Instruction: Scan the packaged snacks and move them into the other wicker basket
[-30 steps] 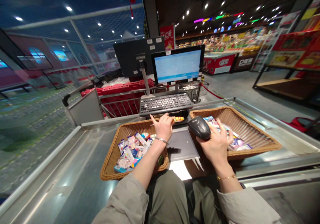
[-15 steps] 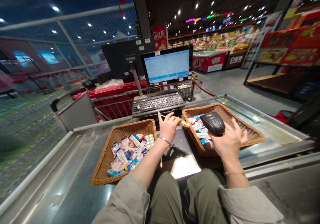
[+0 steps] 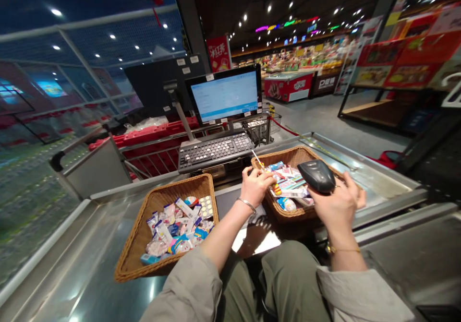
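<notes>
My left hand (image 3: 256,187) is closed on a lollipop (image 3: 276,188) with a thin white stick and a yellow and red wrapper. It is over the near left side of the right wicker basket (image 3: 345,173), which holds small packaged sweets. In my right hand (image 3: 336,202) is a black handheld barcode scanner (image 3: 317,175), above the same basket with its head toward the left. My fingers partly hide the scanner's grip. To the left of my left arm stands another wicker basket (image 3: 131,233), with a heap of small packets and a blister-like pack (image 3: 206,207) in it.
A keyboard (image 3: 216,150) sits below a lit monitor (image 3: 225,95) beyond the baskets. Both baskets rest on a metal counter (image 3: 97,264). A shopping cart with red contents (image 3: 158,137) stands behind it at left. Shelves of boxed goods (image 3: 396,63) are at far right.
My left hand has moved right with the lollipop, from beside the right basket to over it. The scanner remains in my right hand over that basket. The view has shifted slightly right.
</notes>
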`<move>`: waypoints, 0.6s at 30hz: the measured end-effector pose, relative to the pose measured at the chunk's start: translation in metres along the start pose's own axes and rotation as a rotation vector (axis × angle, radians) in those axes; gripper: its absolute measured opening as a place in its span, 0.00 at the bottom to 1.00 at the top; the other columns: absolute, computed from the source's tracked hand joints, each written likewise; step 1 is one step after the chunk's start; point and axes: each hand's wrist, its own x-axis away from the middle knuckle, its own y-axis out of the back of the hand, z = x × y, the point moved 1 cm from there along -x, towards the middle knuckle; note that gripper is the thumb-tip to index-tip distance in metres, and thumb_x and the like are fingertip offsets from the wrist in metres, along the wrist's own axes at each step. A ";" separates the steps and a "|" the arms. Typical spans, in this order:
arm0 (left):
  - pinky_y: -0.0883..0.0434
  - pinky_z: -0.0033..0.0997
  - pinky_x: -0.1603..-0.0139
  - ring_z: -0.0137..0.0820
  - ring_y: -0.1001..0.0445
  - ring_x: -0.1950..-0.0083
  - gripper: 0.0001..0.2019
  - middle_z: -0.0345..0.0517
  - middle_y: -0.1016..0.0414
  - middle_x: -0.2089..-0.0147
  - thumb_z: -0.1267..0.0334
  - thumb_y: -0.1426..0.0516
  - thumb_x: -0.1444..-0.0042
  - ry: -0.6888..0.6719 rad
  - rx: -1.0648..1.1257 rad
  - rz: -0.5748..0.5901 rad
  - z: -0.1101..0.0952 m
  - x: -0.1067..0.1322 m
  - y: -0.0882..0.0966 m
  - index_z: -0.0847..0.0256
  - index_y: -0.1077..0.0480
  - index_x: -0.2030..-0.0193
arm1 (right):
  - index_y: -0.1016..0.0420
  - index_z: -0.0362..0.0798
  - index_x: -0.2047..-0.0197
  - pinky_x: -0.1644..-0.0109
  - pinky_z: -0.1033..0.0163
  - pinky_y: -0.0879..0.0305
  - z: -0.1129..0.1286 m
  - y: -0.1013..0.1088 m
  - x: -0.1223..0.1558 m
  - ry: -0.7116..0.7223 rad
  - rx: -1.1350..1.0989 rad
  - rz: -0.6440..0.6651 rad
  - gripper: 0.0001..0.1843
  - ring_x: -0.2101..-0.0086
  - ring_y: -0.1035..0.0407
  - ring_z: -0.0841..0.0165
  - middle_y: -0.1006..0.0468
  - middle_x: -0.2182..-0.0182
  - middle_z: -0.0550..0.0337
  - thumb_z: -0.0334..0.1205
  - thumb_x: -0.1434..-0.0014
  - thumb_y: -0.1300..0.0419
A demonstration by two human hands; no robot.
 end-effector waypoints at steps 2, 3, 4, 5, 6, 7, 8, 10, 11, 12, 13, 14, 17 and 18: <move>0.47 0.53 0.27 0.34 0.27 0.39 0.17 0.33 0.25 0.35 0.64 0.50 0.28 -0.003 0.017 0.026 -0.005 -0.006 -0.007 0.38 0.24 0.44 | 0.20 0.47 0.59 0.32 0.31 0.57 -0.004 0.001 -0.001 -0.002 -0.001 -0.010 0.21 0.39 0.35 0.43 0.17 0.56 0.44 0.56 0.48 0.35; 0.48 0.55 0.26 0.34 0.28 0.37 0.18 0.34 0.26 0.34 0.65 0.51 0.28 -0.006 0.021 0.036 -0.008 -0.009 -0.010 0.39 0.26 0.42 | 0.20 0.47 0.59 0.32 0.31 0.58 -0.007 0.002 -0.002 -0.004 0.000 -0.008 0.22 0.39 0.35 0.43 0.17 0.56 0.44 0.56 0.48 0.35; 0.48 0.56 0.25 0.34 0.28 0.36 0.19 0.35 0.27 0.33 0.66 0.51 0.28 -0.009 0.022 0.044 -0.010 -0.011 -0.013 0.39 0.27 0.40 | 0.20 0.47 0.58 0.32 0.31 0.58 -0.009 0.002 -0.002 -0.007 0.002 -0.004 0.22 0.39 0.35 0.43 0.17 0.55 0.44 0.56 0.47 0.35; 0.49 0.58 0.25 0.35 0.29 0.34 0.20 0.36 0.29 0.31 0.67 0.51 0.29 -0.011 0.019 0.051 -0.011 -0.012 -0.016 0.40 0.29 0.38 | 0.20 0.47 0.57 0.32 0.31 0.58 -0.011 0.003 -0.003 -0.013 0.006 0.001 0.22 0.39 0.35 0.43 0.17 0.55 0.44 0.56 0.47 0.36; 0.50 0.60 0.24 0.36 0.31 0.32 0.22 0.37 0.30 0.30 0.68 0.51 0.29 -0.011 0.012 0.056 -0.012 -0.012 -0.018 0.41 0.31 0.36 | 0.20 0.47 0.57 0.32 0.30 0.58 -0.013 0.003 -0.003 -0.020 0.011 0.008 0.22 0.39 0.35 0.43 0.17 0.55 0.44 0.56 0.47 0.36; 0.51 0.63 0.24 0.37 0.35 0.29 0.22 0.38 0.32 0.29 0.68 0.51 0.30 -0.008 0.002 0.061 -0.013 -0.011 -0.019 0.42 0.32 0.34 | 0.20 0.47 0.57 0.32 0.30 0.58 -0.015 0.003 -0.003 -0.028 0.015 0.012 0.22 0.39 0.35 0.44 0.17 0.55 0.44 0.56 0.47 0.36; 0.53 0.66 0.24 0.39 0.38 0.26 0.23 0.40 0.33 0.28 0.68 0.50 0.31 -0.002 -0.009 0.065 -0.013 -0.010 -0.020 0.44 0.34 0.33 | 0.20 0.48 0.58 0.32 0.30 0.59 -0.016 0.003 -0.003 -0.037 0.019 0.013 0.22 0.38 0.36 0.44 0.17 0.55 0.44 0.56 0.47 0.36; 0.57 0.73 0.25 0.44 0.47 0.22 0.24 0.45 0.38 0.26 0.65 0.48 0.32 0.016 -0.034 0.073 -0.013 -0.005 -0.019 0.47 0.36 0.30 | 0.20 0.48 0.59 0.32 0.31 0.59 -0.017 0.002 -0.003 -0.051 0.020 0.010 0.22 0.38 0.36 0.44 0.17 0.54 0.45 0.57 0.47 0.36; 0.59 0.76 0.26 0.47 0.51 0.21 0.25 0.47 0.40 0.24 0.62 0.46 0.32 0.026 -0.045 0.077 -0.012 -0.002 -0.017 0.48 0.38 0.29 | 0.20 0.48 0.59 0.32 0.31 0.59 -0.017 0.001 -0.003 -0.056 0.016 0.005 0.21 0.38 0.35 0.44 0.17 0.54 0.45 0.57 0.48 0.35; 0.60 0.78 0.26 0.48 0.53 0.21 0.25 0.49 0.42 0.24 0.59 0.45 0.32 0.035 -0.055 0.083 -0.012 0.002 -0.015 0.49 0.39 0.28 | 0.20 0.48 0.60 0.31 0.32 0.59 -0.016 0.001 -0.002 -0.058 0.010 -0.001 0.21 0.38 0.35 0.44 0.17 0.55 0.44 0.56 0.48 0.35; 0.61 0.79 0.27 0.49 0.54 0.20 0.27 0.51 0.44 0.23 0.56 0.45 0.32 0.044 -0.064 0.089 -0.011 0.006 -0.013 0.51 0.40 0.28 | 0.20 0.49 0.61 0.31 0.32 0.59 -0.015 -0.001 -0.002 -0.056 0.004 -0.004 0.20 0.39 0.35 0.43 0.17 0.56 0.44 0.56 0.49 0.34; 0.62 0.79 0.27 0.50 0.55 0.20 0.28 0.52 0.46 0.22 0.54 0.44 0.32 0.055 -0.072 0.095 -0.009 0.010 -0.011 0.51 0.41 0.27 | 0.20 0.49 0.63 0.32 0.33 0.58 -0.014 -0.002 -0.001 -0.049 -0.002 -0.004 0.20 0.39 0.35 0.43 0.17 0.56 0.44 0.56 0.49 0.34; 0.62 0.79 0.27 0.51 0.58 0.20 0.33 0.54 0.51 0.21 0.49 0.43 0.33 0.094 -0.091 0.120 -0.003 0.027 -0.004 0.54 0.45 0.25 | 0.20 0.49 0.64 0.32 0.33 0.57 -0.009 -0.008 0.003 -0.022 -0.019 0.010 0.20 0.39 0.35 0.42 0.17 0.57 0.42 0.57 0.50 0.33; 0.62 0.78 0.27 0.51 0.59 0.19 0.34 0.54 0.51 0.21 0.48 0.43 0.34 0.111 -0.097 0.129 0.000 0.033 -0.003 0.54 0.46 0.25 | 0.20 0.48 0.64 0.32 0.33 0.57 -0.007 -0.011 0.004 -0.019 -0.027 0.018 0.20 0.39 0.35 0.41 0.17 0.57 0.41 0.57 0.50 0.33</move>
